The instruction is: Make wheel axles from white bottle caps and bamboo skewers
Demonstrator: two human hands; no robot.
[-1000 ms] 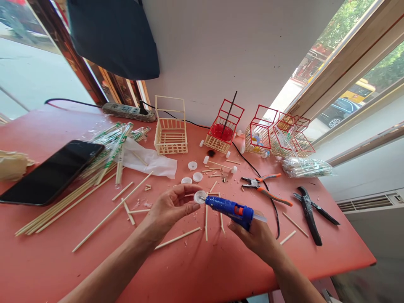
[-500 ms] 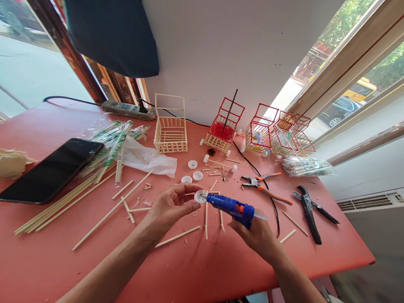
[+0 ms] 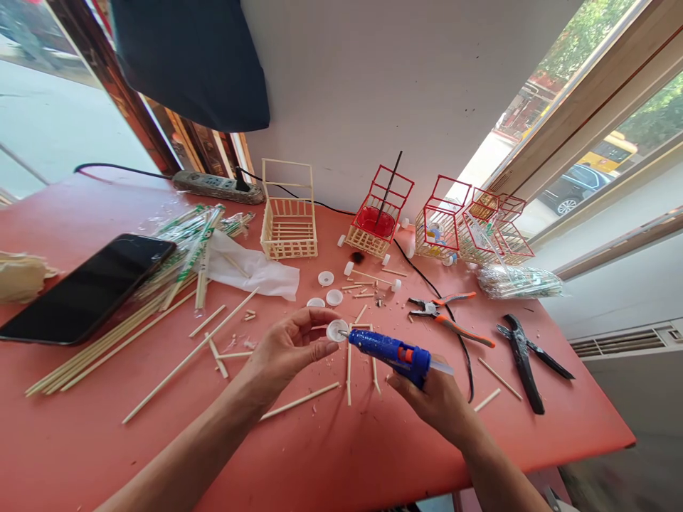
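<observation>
Between the thumb and fingers of my left hand (image 3: 297,343) is a white plastic bottle cap (image 3: 336,330), its hollow side facing up toward me. My right hand (image 3: 435,395) is wrapped round the handle of a blue hot glue gun (image 3: 389,350), whose nozzle tip reaches into the cap. A clear glue stick (image 3: 442,368) pokes out of the gun's back end. Under the gun, thin wooden sticks (image 3: 348,373) are laid out on the table as part of a frame. Just beyond my left fingers lie several loose white caps (image 3: 334,297).
On the red table (image 3: 256,466), a bare stick basket cart (image 3: 289,227) and red-trimmed carts (image 3: 376,220) stand along the wall. Orange-handled pliers (image 3: 453,323) and black cutters (image 3: 526,363) lie right. At left are a phone (image 3: 88,288), chopsticks (image 3: 122,331) and a power strip (image 3: 216,186).
The cap in my left hand has tilted slightly and shifted a touch left against the nozzle. The glue gun and everything on the table stay nearly where they were.
</observation>
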